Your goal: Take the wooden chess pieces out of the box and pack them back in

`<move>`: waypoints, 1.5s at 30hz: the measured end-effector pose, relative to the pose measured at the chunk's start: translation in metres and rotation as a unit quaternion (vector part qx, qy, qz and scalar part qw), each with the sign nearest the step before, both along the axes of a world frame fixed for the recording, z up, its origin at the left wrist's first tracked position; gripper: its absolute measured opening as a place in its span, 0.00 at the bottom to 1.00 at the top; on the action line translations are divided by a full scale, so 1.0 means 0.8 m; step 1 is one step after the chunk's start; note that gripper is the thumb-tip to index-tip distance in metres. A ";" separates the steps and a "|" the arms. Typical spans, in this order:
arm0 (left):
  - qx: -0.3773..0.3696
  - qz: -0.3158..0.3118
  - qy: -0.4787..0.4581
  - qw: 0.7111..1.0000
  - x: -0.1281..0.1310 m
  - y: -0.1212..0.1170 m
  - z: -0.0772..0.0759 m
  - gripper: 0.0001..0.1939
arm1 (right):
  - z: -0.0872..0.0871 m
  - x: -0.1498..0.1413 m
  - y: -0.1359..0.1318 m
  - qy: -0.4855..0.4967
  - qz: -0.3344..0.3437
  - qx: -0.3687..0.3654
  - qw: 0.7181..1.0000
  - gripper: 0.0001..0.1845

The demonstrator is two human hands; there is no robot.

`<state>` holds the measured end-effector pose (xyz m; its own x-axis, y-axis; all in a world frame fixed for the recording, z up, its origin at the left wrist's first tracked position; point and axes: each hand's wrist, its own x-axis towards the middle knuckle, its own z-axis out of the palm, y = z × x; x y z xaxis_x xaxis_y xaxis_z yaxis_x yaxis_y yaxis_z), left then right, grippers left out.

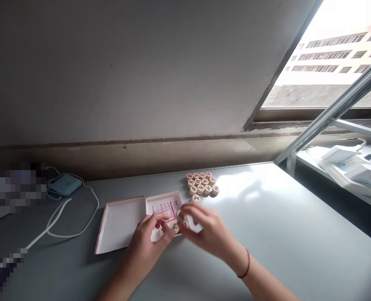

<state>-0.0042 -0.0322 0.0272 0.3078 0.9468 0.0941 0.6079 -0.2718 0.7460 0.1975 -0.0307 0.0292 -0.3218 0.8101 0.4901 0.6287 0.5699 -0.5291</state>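
An open cardboard box lies on the desk, its bare white half point(122, 221) on the left and its right half point(160, 198) holding a red-printed sheet in clear plastic point(166, 209). Along the near side of that right half stand a few round wooden xiangqi pieces point(174, 227) with black characters. My left hand point(149, 234) curves over the box, thumb and index finger apart, close around the leftmost pieces. Between the thumb and fingers of my right hand point(207, 223), a xiangqi piece point(179, 215) is pinched above the box, slightly blurred. Behind it, more pieces point(200, 182) sit stacked in rows.
One black-marked piece point(196, 198) sits just in front of the stacks. At the left are a light blue power bank point(65, 184) and a looping white cable point(93, 213). A metal frame point(329, 113) and a shelf with white boxes point(345, 163) stand at right. A wall runs behind the desk.
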 end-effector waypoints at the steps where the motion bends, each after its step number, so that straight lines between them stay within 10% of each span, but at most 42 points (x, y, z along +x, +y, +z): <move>1: 0.018 -0.001 0.023 1.000 -0.002 0.001 -0.002 0.13 | 0.001 0.012 0.006 0.008 -0.052 -0.019 0.998 0.04; 5: 0.092 -0.022 0.141 0.986 -0.009 0.006 -0.015 0.11 | -0.003 0.066 0.027 -0.091 -0.183 -0.123 0.971 0.06; 17: 0.093 -0.069 0.202 0.972 -0.012 0.005 -0.015 0.08 | -0.015 0.086 0.036 -0.144 -0.166 -0.260 0.940 0.06; 27: 0.150 -0.053 0.152 0.975 -0.012 0.007 -0.016 0.09 | -0.010 0.077 0.033 -0.117 -0.134 -0.179 0.968 0.09; 34: 0.077 -0.005 -0.020 0.997 0.004 0.000 -0.006 0.06 | 0.003 -0.004 -0.006 -0.029 0.103 -0.042 0.993 0.11; 45: 0.036 0.021 -0.054 0.998 0.010 -0.003 -0.002 0.10 | 0.008 0.006 -0.003 -0.057 0.045 0.021 0.997 0.08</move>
<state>0.0038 -0.0343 0.0258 0.2519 0.9484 0.1924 0.5367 -0.3023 0.7877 0.2027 -0.0332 0.0357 -0.4485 0.7549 0.4786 0.6282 0.6471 -0.4320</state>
